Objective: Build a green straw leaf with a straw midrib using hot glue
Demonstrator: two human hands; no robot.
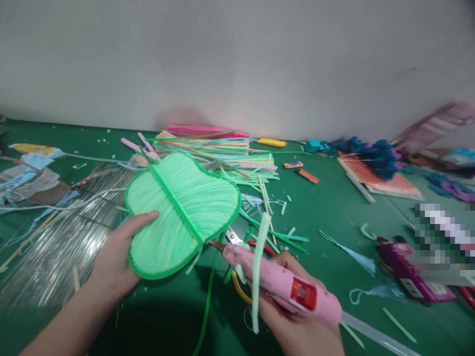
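Note:
My left hand [115,252] grips a light green lobed fan shape [218,198] by its left side, thumb on the front face. A darker green edging runs around the fan, and a straight green strip [174,200] crosses it. My right hand [293,316] is wrapped round a pink hot glue gun [274,279]. Its metal nozzle [216,244] is at the lower end of the strip; whether it touches is unclear. A pale green fuzzy stem [261,272] stands in front of the gun; what holds it is hidden. A clear glue stick [374,333] sticks out of the gun's back.
Behind the fan lies a pile of coloured fuzzy stems [208,146]. Clear-wrapped wires [70,242] spread at left. Scissors [233,235] lie under the gun's nozzle. A purple device [411,277], a blue tassel [352,254] and an orange sheet [389,183] are at right.

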